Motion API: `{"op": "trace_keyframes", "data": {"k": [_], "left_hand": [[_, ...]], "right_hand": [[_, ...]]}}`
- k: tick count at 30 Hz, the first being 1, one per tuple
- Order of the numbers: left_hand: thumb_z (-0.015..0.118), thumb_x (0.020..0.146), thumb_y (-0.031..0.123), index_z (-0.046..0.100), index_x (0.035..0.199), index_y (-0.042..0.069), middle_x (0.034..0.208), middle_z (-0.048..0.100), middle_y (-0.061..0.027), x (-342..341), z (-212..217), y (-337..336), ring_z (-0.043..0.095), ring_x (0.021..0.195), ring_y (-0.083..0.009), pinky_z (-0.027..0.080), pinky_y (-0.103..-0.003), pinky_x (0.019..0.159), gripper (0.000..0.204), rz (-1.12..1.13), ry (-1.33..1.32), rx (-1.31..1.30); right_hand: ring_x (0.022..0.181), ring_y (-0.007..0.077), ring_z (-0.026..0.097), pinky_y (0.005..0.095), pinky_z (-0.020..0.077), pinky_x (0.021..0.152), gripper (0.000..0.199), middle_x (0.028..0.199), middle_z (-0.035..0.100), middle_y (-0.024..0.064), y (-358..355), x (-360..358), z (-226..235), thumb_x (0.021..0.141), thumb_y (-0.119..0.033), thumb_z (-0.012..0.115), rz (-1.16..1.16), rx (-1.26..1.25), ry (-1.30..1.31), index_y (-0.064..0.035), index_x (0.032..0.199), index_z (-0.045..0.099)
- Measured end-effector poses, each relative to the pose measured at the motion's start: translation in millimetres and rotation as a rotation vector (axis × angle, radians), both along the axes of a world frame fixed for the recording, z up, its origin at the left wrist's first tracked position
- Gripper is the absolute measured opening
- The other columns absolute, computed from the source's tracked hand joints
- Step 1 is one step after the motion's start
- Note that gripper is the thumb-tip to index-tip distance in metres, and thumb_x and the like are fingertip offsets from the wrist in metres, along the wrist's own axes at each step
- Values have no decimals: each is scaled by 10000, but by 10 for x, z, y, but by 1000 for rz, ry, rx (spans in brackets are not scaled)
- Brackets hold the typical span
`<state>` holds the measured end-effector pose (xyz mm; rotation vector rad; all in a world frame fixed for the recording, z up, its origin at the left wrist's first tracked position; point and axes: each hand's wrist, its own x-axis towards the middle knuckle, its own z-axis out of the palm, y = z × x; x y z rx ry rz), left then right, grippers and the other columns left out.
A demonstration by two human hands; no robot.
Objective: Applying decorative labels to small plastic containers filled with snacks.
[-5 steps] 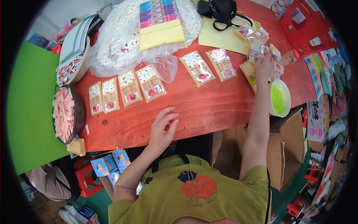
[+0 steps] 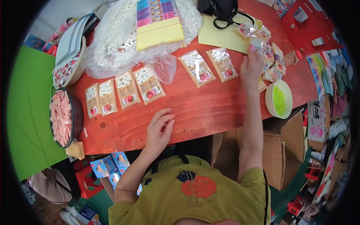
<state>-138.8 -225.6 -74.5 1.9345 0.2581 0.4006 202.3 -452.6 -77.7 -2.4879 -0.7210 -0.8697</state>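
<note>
My left hand (image 2: 159,130) hovers over the front edge of the red table, fingers loosely apart with nothing in them. At the right, my right hand (image 2: 252,67) is beside a pile of clear-wrapped packs (image 2: 267,52); its fingertips are blurred and partly hidden, so a hold does not show. Part of a tan tray (image 2: 262,85) shows beside my right wrist. Left of that hand lie two divided tan trays, one nearer (image 2: 222,64) and one farther left (image 2: 197,68), with white pieces and strawberry-printed sachets. Several similar trays (image 2: 149,84) stand in a row farther left.
A big clear bag of white pieces (image 2: 112,48) lies at the back under printed card sheets (image 2: 159,26). A black tub of pink sachets (image 2: 62,118) is at the left. A bowl of green shreds (image 2: 279,99) stands near the right edge, above an open cardboard box (image 2: 277,157).
My right hand has moved left, off the packs' middle to their left side. My left hand has shifted slightly left. The whole view has shifted a little.
</note>
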Motion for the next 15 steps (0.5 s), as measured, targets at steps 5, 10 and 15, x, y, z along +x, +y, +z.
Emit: {"op": "trace_keyframes", "data": {"k": [5,10,15], "left_hand": [[620,899,-23,658,1023,-17,1200,627,-124,-31,8,-24,628,1024,-190,514,-266,810,129,54,10,-3],[624,895,-20,665,994,-16,1148,642,-119,-48,-63,-29,625,1034,-210,498,-287,858,107,38,13,-19],[624,892,-25,668,986,-15,1116,647,-111,-50,-64,-33,626,1027,-209,491,-286,862,104,80,32,-62]], "right_hand": [[1234,382,467,502,366,1005,421,1311,516,195,67,-721,26,888,-247,667,-244,-137,97,-42,1244,575],[1130,374,561,482,448,916,399,1261,569,193,-362,-684,-64,915,-288,646,-341,-226,207,-47,1227,585],[867,411,639,481,507,739,324,964,659,228,-370,-751,228,968,-288,556,-324,-150,315,-31,1161,602]]}}
